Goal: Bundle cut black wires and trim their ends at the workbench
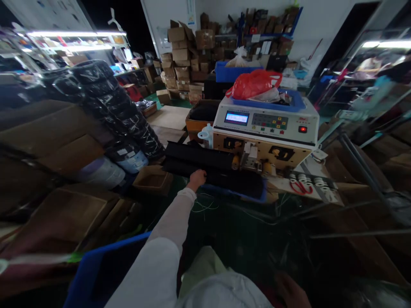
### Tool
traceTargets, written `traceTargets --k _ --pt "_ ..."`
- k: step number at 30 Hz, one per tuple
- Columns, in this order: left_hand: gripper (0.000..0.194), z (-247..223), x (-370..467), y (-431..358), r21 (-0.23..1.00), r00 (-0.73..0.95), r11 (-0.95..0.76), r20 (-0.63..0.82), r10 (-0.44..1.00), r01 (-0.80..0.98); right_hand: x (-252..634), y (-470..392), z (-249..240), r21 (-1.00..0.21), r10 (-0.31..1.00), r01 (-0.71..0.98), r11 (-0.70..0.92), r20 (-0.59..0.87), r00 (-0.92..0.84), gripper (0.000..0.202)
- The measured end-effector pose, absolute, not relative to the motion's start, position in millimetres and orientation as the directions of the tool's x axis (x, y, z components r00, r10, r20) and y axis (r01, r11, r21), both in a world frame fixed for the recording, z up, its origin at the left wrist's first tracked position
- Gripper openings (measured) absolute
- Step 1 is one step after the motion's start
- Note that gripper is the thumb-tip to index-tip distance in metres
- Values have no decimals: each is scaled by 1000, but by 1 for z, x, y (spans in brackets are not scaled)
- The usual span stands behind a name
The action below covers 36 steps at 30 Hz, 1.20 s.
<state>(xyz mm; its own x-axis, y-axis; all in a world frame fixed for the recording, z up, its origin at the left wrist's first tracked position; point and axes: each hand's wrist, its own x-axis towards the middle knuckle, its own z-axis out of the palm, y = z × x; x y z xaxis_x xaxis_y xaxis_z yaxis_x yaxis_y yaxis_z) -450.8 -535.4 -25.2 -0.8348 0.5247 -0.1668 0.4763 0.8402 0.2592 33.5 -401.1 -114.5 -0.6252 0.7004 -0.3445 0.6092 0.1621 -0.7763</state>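
My left hand [197,179] reaches forward, its fingers closed on the near edge of a long black folded sheet [199,156]. This sheet lies in front of a beige wire-cutting machine [266,124] with a lit blue display and a glowing red switch. Part of a blue tray [263,190] shows beneath the black material at its right end. Low at the bottom of the view is my right hand [290,291], dim and smeared, apart from the machine; its fingers cannot be made out.
A blue bin [105,261] stands at my lower left, beside cardboard boxes [70,214]. Wrapped black coils [109,94] are stacked behind. A red bag [253,84] rests on the machine. Right of it are white spools [302,179] and a metal frame [369,167].
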Motion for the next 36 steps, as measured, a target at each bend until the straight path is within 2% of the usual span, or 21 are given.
traceTargets --k 4,7,10,14,18,20,21,23,24,25,27,36 --pt "20 -40 -476 -532 248 -753 791 -248 610 559 -68 -397 -93 -824 620 508 250 -267 -738 37" --pt "18 -38 -491 -542 258 -690 747 -284 665 613 -152 -401 -69 -821 556 405 403 -131 -821 33" --pt "17 -29 -498 -549 288 -628 690 -286 724 664 -217 -407 -49 -796 475 334 504 -67 -878 30" --pt "16 -22 -482 -537 383 -513 563 -234 826 732 -251 -416 -42 -794 464 333 508 -73 -883 30" --pt "13 -28 -462 -513 474 -464 498 -197 864 726 -241 -418 -55 -798 516 400 450 -133 -846 32" --pt "16 -34 -460 -505 603 -498 497 -184 847 624 -228 -417 -63 -808 575 437 395 -153 -804 34" --pt "18 -37 -460 -502 721 -535 490 -195 822 489 -222 -416 -67 -816 605 452 361 -164 -779 35" --pt "17 -43 -460 -497 908 -597 412 -289 748 76 -209 -417 -72 -830 643 472 298 -191 -741 36" --pt "18 -45 -460 -494 927 -598 356 -353 720 -118 -204 -418 -74 -836 652 478 271 -206 -730 37" --pt "19 -46 -460 -492 913 -585 310 -407 701 -264 -200 -418 -75 -839 658 484 249 -220 -720 37" --pt "24 -47 -458 -486 877 -562 264 -464 685 -402 -193 -420 -76 -842 672 496 213 -243 -700 40" --pt "29 -48 -446 -465 783 -568 93 -522 636 -615 -177 -413 -76 -856 699 500 131 -277 -659 43"
